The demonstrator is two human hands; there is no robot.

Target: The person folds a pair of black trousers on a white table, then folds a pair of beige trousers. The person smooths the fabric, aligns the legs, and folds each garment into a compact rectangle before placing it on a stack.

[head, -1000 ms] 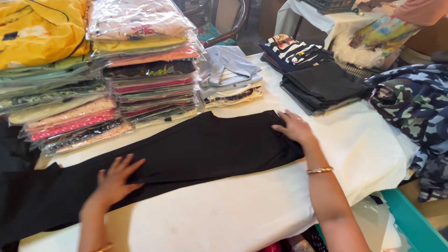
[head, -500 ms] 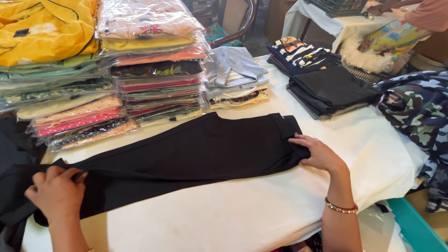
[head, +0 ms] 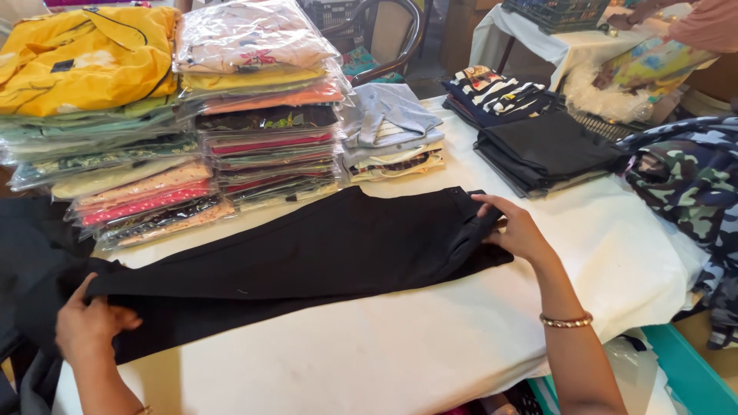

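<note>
A: Across the middle of the white-covered worktop [head: 430, 346] lies a pair of black trousers [head: 307, 257], folded lengthwise, stretched from the near left corner up toward the right.

B: And the hands?

A: The left hand [head: 91, 327] is at the leg end, at the worktop's left edge. Its fingers are curled and pinching the dark cloth, with the thumb lying on top of it. The right hand [head: 516, 229] is at the waist end. Its fingers are bent over the waistband edge and grip the fabric there; a gold bangle [head: 565, 320] sits on that wrist.

B: What sits behind the trousers?

A: Two tall stacks of garments in clear plastic bags [head: 261, 115], with a yellow garment [head: 81, 58] topping the left stack. Just right of them is a small pile of folded grey and striped clothes [head: 392, 134]. Farther right there is a pile of folded black garments [head: 542, 150], and behind it a folded navy and white striped piece [head: 492, 92].

B: Anything at the right edge?

A: Camouflage-patterned fabric [head: 684, 184] is heaped there, hanging over the worktop's side. Below it a teal bin [head: 684, 369] shows. At the top right, another person's arm [head: 692, 23] in a pink sleeve reaches over a second covered table, well apart from the trousers.
</note>
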